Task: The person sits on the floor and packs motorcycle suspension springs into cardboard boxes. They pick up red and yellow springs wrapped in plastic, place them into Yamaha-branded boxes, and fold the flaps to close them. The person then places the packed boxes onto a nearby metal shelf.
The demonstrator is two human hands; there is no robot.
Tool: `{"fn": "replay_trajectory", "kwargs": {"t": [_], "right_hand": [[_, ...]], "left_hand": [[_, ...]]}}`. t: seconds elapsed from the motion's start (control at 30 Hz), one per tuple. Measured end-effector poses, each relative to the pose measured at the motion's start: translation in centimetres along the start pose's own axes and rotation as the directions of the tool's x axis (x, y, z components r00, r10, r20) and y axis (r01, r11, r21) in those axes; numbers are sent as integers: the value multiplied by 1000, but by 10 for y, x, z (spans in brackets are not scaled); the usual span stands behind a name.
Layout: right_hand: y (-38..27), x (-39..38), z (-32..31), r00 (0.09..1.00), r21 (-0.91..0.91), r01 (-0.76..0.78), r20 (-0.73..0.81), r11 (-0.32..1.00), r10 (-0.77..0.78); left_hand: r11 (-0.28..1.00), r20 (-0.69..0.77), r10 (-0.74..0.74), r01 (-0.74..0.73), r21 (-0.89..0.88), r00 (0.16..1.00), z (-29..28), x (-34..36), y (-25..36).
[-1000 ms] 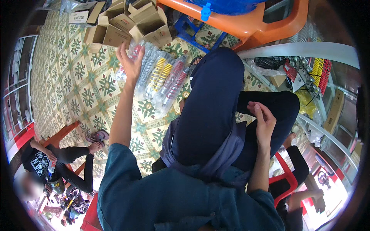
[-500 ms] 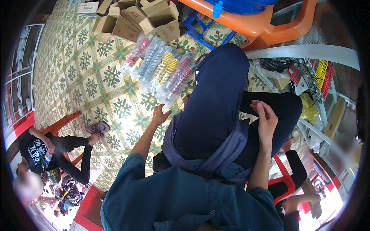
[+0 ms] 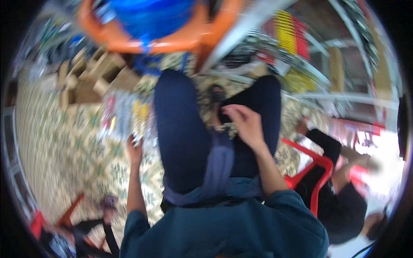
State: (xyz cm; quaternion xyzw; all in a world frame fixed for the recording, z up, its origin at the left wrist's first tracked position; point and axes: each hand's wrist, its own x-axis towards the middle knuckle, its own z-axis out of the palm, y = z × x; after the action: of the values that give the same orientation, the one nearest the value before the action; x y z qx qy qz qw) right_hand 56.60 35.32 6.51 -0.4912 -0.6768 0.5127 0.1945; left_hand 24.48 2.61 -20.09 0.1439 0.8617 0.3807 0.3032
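While the right hand (image 3: 245, 124) is kept loosely curled on the lap, the clear packets (image 3: 124, 118) on the tiled floor (image 3: 64, 150) are touched by the nearer left hand (image 3: 134, 148); its grip cannot be told.

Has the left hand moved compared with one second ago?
Yes. The left hand has come down from raised over the packets to their near edge, closer to the left knee.

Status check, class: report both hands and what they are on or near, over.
Left hand down at clear packets on tiled floor. Right hand over lap; grip blurred.
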Motion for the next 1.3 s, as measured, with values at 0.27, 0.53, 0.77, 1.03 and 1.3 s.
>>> {"fn": "replay_trajectory", "kwargs": {"t": [0.27, 0.53, 0.77, 1.03, 1.3], "right_hand": [[-1, 0, -15, 999, 205, 34, -43, 978, -26], [2, -9, -35, 999, 260, -33, 44, 965, 23], [21, -8, -33, 971, 373, 224, -162, 900, -175], [34, -7, -25, 975, 538, 177, -212, 824, -70], [33, -3, -24, 994, 545, 108, -86, 831, -73]], "left_hand": [[979, 45, 194, -191, -64, 980, -11, -33, 144], [937, 114, 349, -349, -26, 930, -12, -56, 166], [944, 419, 216, -299, 142, 882, 58, -52, 126], [920, 600, 40, -263, 289, 799, 151, -55, 184], [931, 563, -70, -149, 333, 823, 134, -60, 183]]}}
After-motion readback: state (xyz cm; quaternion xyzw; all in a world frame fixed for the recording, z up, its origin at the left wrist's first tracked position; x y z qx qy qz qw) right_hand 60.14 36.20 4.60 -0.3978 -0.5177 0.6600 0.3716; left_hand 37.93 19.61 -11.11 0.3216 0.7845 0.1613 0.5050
